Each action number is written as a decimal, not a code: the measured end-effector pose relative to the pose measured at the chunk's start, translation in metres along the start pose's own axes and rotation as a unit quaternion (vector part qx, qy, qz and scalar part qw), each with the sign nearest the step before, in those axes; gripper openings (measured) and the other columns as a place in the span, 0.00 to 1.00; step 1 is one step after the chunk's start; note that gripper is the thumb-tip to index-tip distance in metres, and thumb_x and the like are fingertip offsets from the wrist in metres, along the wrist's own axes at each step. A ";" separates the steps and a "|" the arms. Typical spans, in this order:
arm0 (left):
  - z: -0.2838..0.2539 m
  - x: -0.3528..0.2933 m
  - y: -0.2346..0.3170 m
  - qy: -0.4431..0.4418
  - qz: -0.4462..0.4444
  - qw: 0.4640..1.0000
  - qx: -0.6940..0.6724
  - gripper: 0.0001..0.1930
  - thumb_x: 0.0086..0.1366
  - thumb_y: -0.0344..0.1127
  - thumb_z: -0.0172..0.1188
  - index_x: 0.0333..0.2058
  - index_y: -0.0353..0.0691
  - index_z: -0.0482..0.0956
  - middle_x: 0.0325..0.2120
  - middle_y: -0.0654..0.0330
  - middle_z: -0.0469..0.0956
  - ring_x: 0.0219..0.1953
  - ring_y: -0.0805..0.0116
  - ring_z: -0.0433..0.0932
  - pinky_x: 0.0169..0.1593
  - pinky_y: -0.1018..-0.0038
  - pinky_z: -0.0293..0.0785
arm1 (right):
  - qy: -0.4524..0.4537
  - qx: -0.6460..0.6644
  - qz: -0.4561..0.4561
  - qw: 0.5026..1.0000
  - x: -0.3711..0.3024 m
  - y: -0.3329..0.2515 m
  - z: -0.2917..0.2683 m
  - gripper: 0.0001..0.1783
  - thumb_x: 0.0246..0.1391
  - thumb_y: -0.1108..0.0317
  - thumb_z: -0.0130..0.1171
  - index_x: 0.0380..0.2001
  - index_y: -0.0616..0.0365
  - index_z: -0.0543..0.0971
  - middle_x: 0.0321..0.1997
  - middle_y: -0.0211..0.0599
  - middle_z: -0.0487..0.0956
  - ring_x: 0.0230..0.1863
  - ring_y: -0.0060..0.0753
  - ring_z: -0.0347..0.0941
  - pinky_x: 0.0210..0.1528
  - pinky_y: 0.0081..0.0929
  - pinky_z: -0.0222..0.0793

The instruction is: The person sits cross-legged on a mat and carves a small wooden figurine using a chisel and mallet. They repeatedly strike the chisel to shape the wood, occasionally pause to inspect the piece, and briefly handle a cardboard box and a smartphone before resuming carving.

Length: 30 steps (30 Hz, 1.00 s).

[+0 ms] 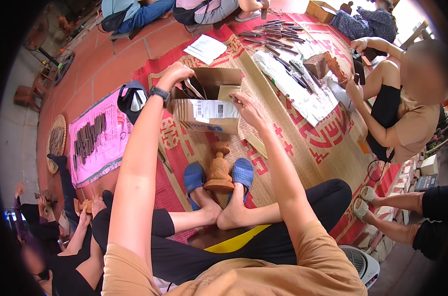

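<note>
Sitting between left hand and right hand, both curled, hold unclear: open cardboard box

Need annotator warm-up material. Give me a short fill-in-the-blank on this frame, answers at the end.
1. The left hand and right hand are at a box made of ____.
2. The watch is on the same arm as the ____ hand.
3. The carved figure stands between slippers coloured ____.
4. At far left, tools lie in rows on a cloth coloured ____.

Missing words: cardboard; left; blue; pink.
</note>
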<state>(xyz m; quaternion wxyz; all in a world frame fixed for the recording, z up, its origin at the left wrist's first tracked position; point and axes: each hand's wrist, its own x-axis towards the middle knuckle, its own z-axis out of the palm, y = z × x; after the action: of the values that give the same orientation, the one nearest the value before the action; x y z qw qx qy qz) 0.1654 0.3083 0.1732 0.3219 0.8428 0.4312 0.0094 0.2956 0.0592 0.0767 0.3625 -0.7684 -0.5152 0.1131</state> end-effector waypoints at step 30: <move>0.042 -0.053 -0.361 0.271 -0.285 0.810 -0.435 0.05 0.56 0.33 0.60 0.31 0.41 0.76 0.27 0.59 0.75 0.30 0.60 0.76 0.36 0.67 0.73 | 0.109 0.033 0.074 0.991 -0.025 0.040 -0.009 0.11 0.55 0.70 0.57 0.43 0.54 0.76 0.54 0.33 0.74 0.41 0.39 0.77 0.44 0.33 0.70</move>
<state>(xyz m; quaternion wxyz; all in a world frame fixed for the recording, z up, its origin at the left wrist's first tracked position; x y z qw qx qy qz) -0.1157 0.3989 -0.0452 0.5128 0.4169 0.6730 0.3320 0.3177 0.0251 0.0506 0.4319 -0.8000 -0.4102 0.0724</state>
